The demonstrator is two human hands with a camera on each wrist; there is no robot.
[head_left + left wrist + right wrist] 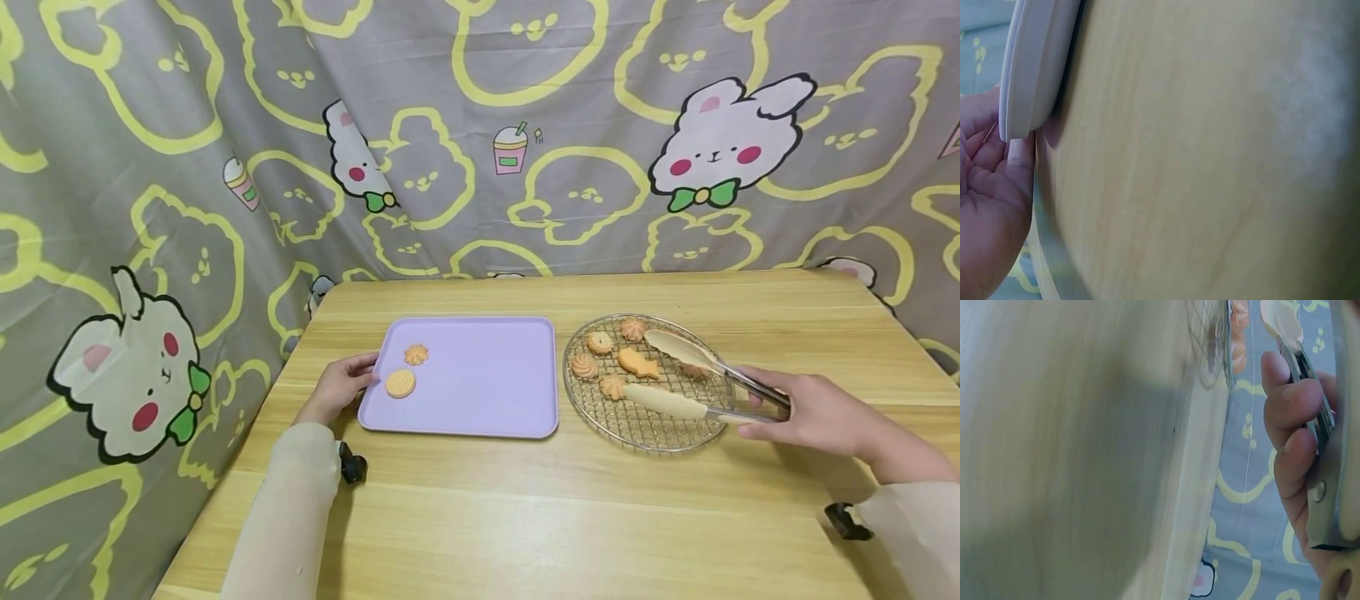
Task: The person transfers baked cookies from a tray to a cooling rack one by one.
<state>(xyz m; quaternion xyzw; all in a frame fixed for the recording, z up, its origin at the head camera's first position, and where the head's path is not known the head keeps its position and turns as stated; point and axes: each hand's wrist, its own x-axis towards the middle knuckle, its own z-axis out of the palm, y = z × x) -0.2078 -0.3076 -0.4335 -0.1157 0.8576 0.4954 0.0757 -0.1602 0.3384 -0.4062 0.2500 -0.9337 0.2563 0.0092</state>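
My right hand [817, 417] grips a pair of tongs [667, 401] with cream tips and metal arms. Its two tips are spread apart over a round wire rack [667, 433]. On the rack lie several biscuits, among them a fish-shaped biscuit [638, 363] between the tips and a flower-shaped biscuit [612, 387] right at the nearer tip. Over on the left, my left hand [341, 389] holds the left edge of a purple tray [480, 375] between thumb and fingers. That tray bears a flower-shaped biscuit [416, 354] and a round biscuit [401, 383].
Tray and rack stand side by side on a wooden table [525, 517], a narrow gap between them. A grey patterned curtain [442, 75] hangs behind the table and along its left side. Another biscuit [696, 371] is partly hidden beneath the farther tong arm.
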